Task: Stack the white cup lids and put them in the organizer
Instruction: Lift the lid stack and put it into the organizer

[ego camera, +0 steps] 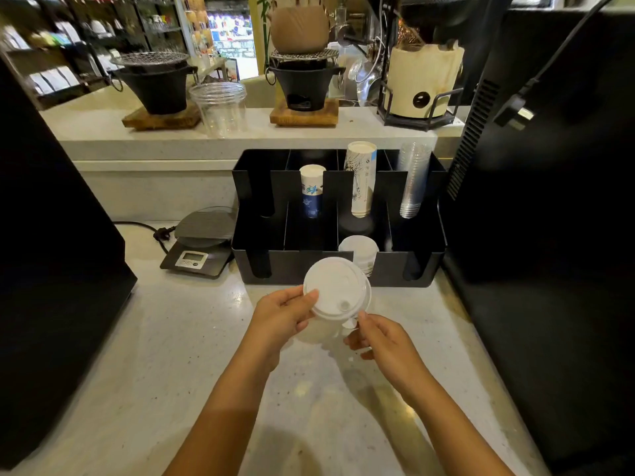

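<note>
A small stack of white cup lids [335,288] is held above the counter, just in front of the black organizer [391,269]. My left hand [283,314] grips the stack's left rim. My right hand [376,334] pinches its lower right edge near the sip tab. More white lids [360,254] stand on edge in the organizer's front slot, third from the left. How many lids the held stack has is not visible.
The organizer's back slots hold a blue-printed paper cup stack [312,192], a taller white paper cup stack [361,178] and clear plastic cups [412,180]. A digital scale [201,247] sits to its left. Dark machines flank the counter [171,355] on both sides.
</note>
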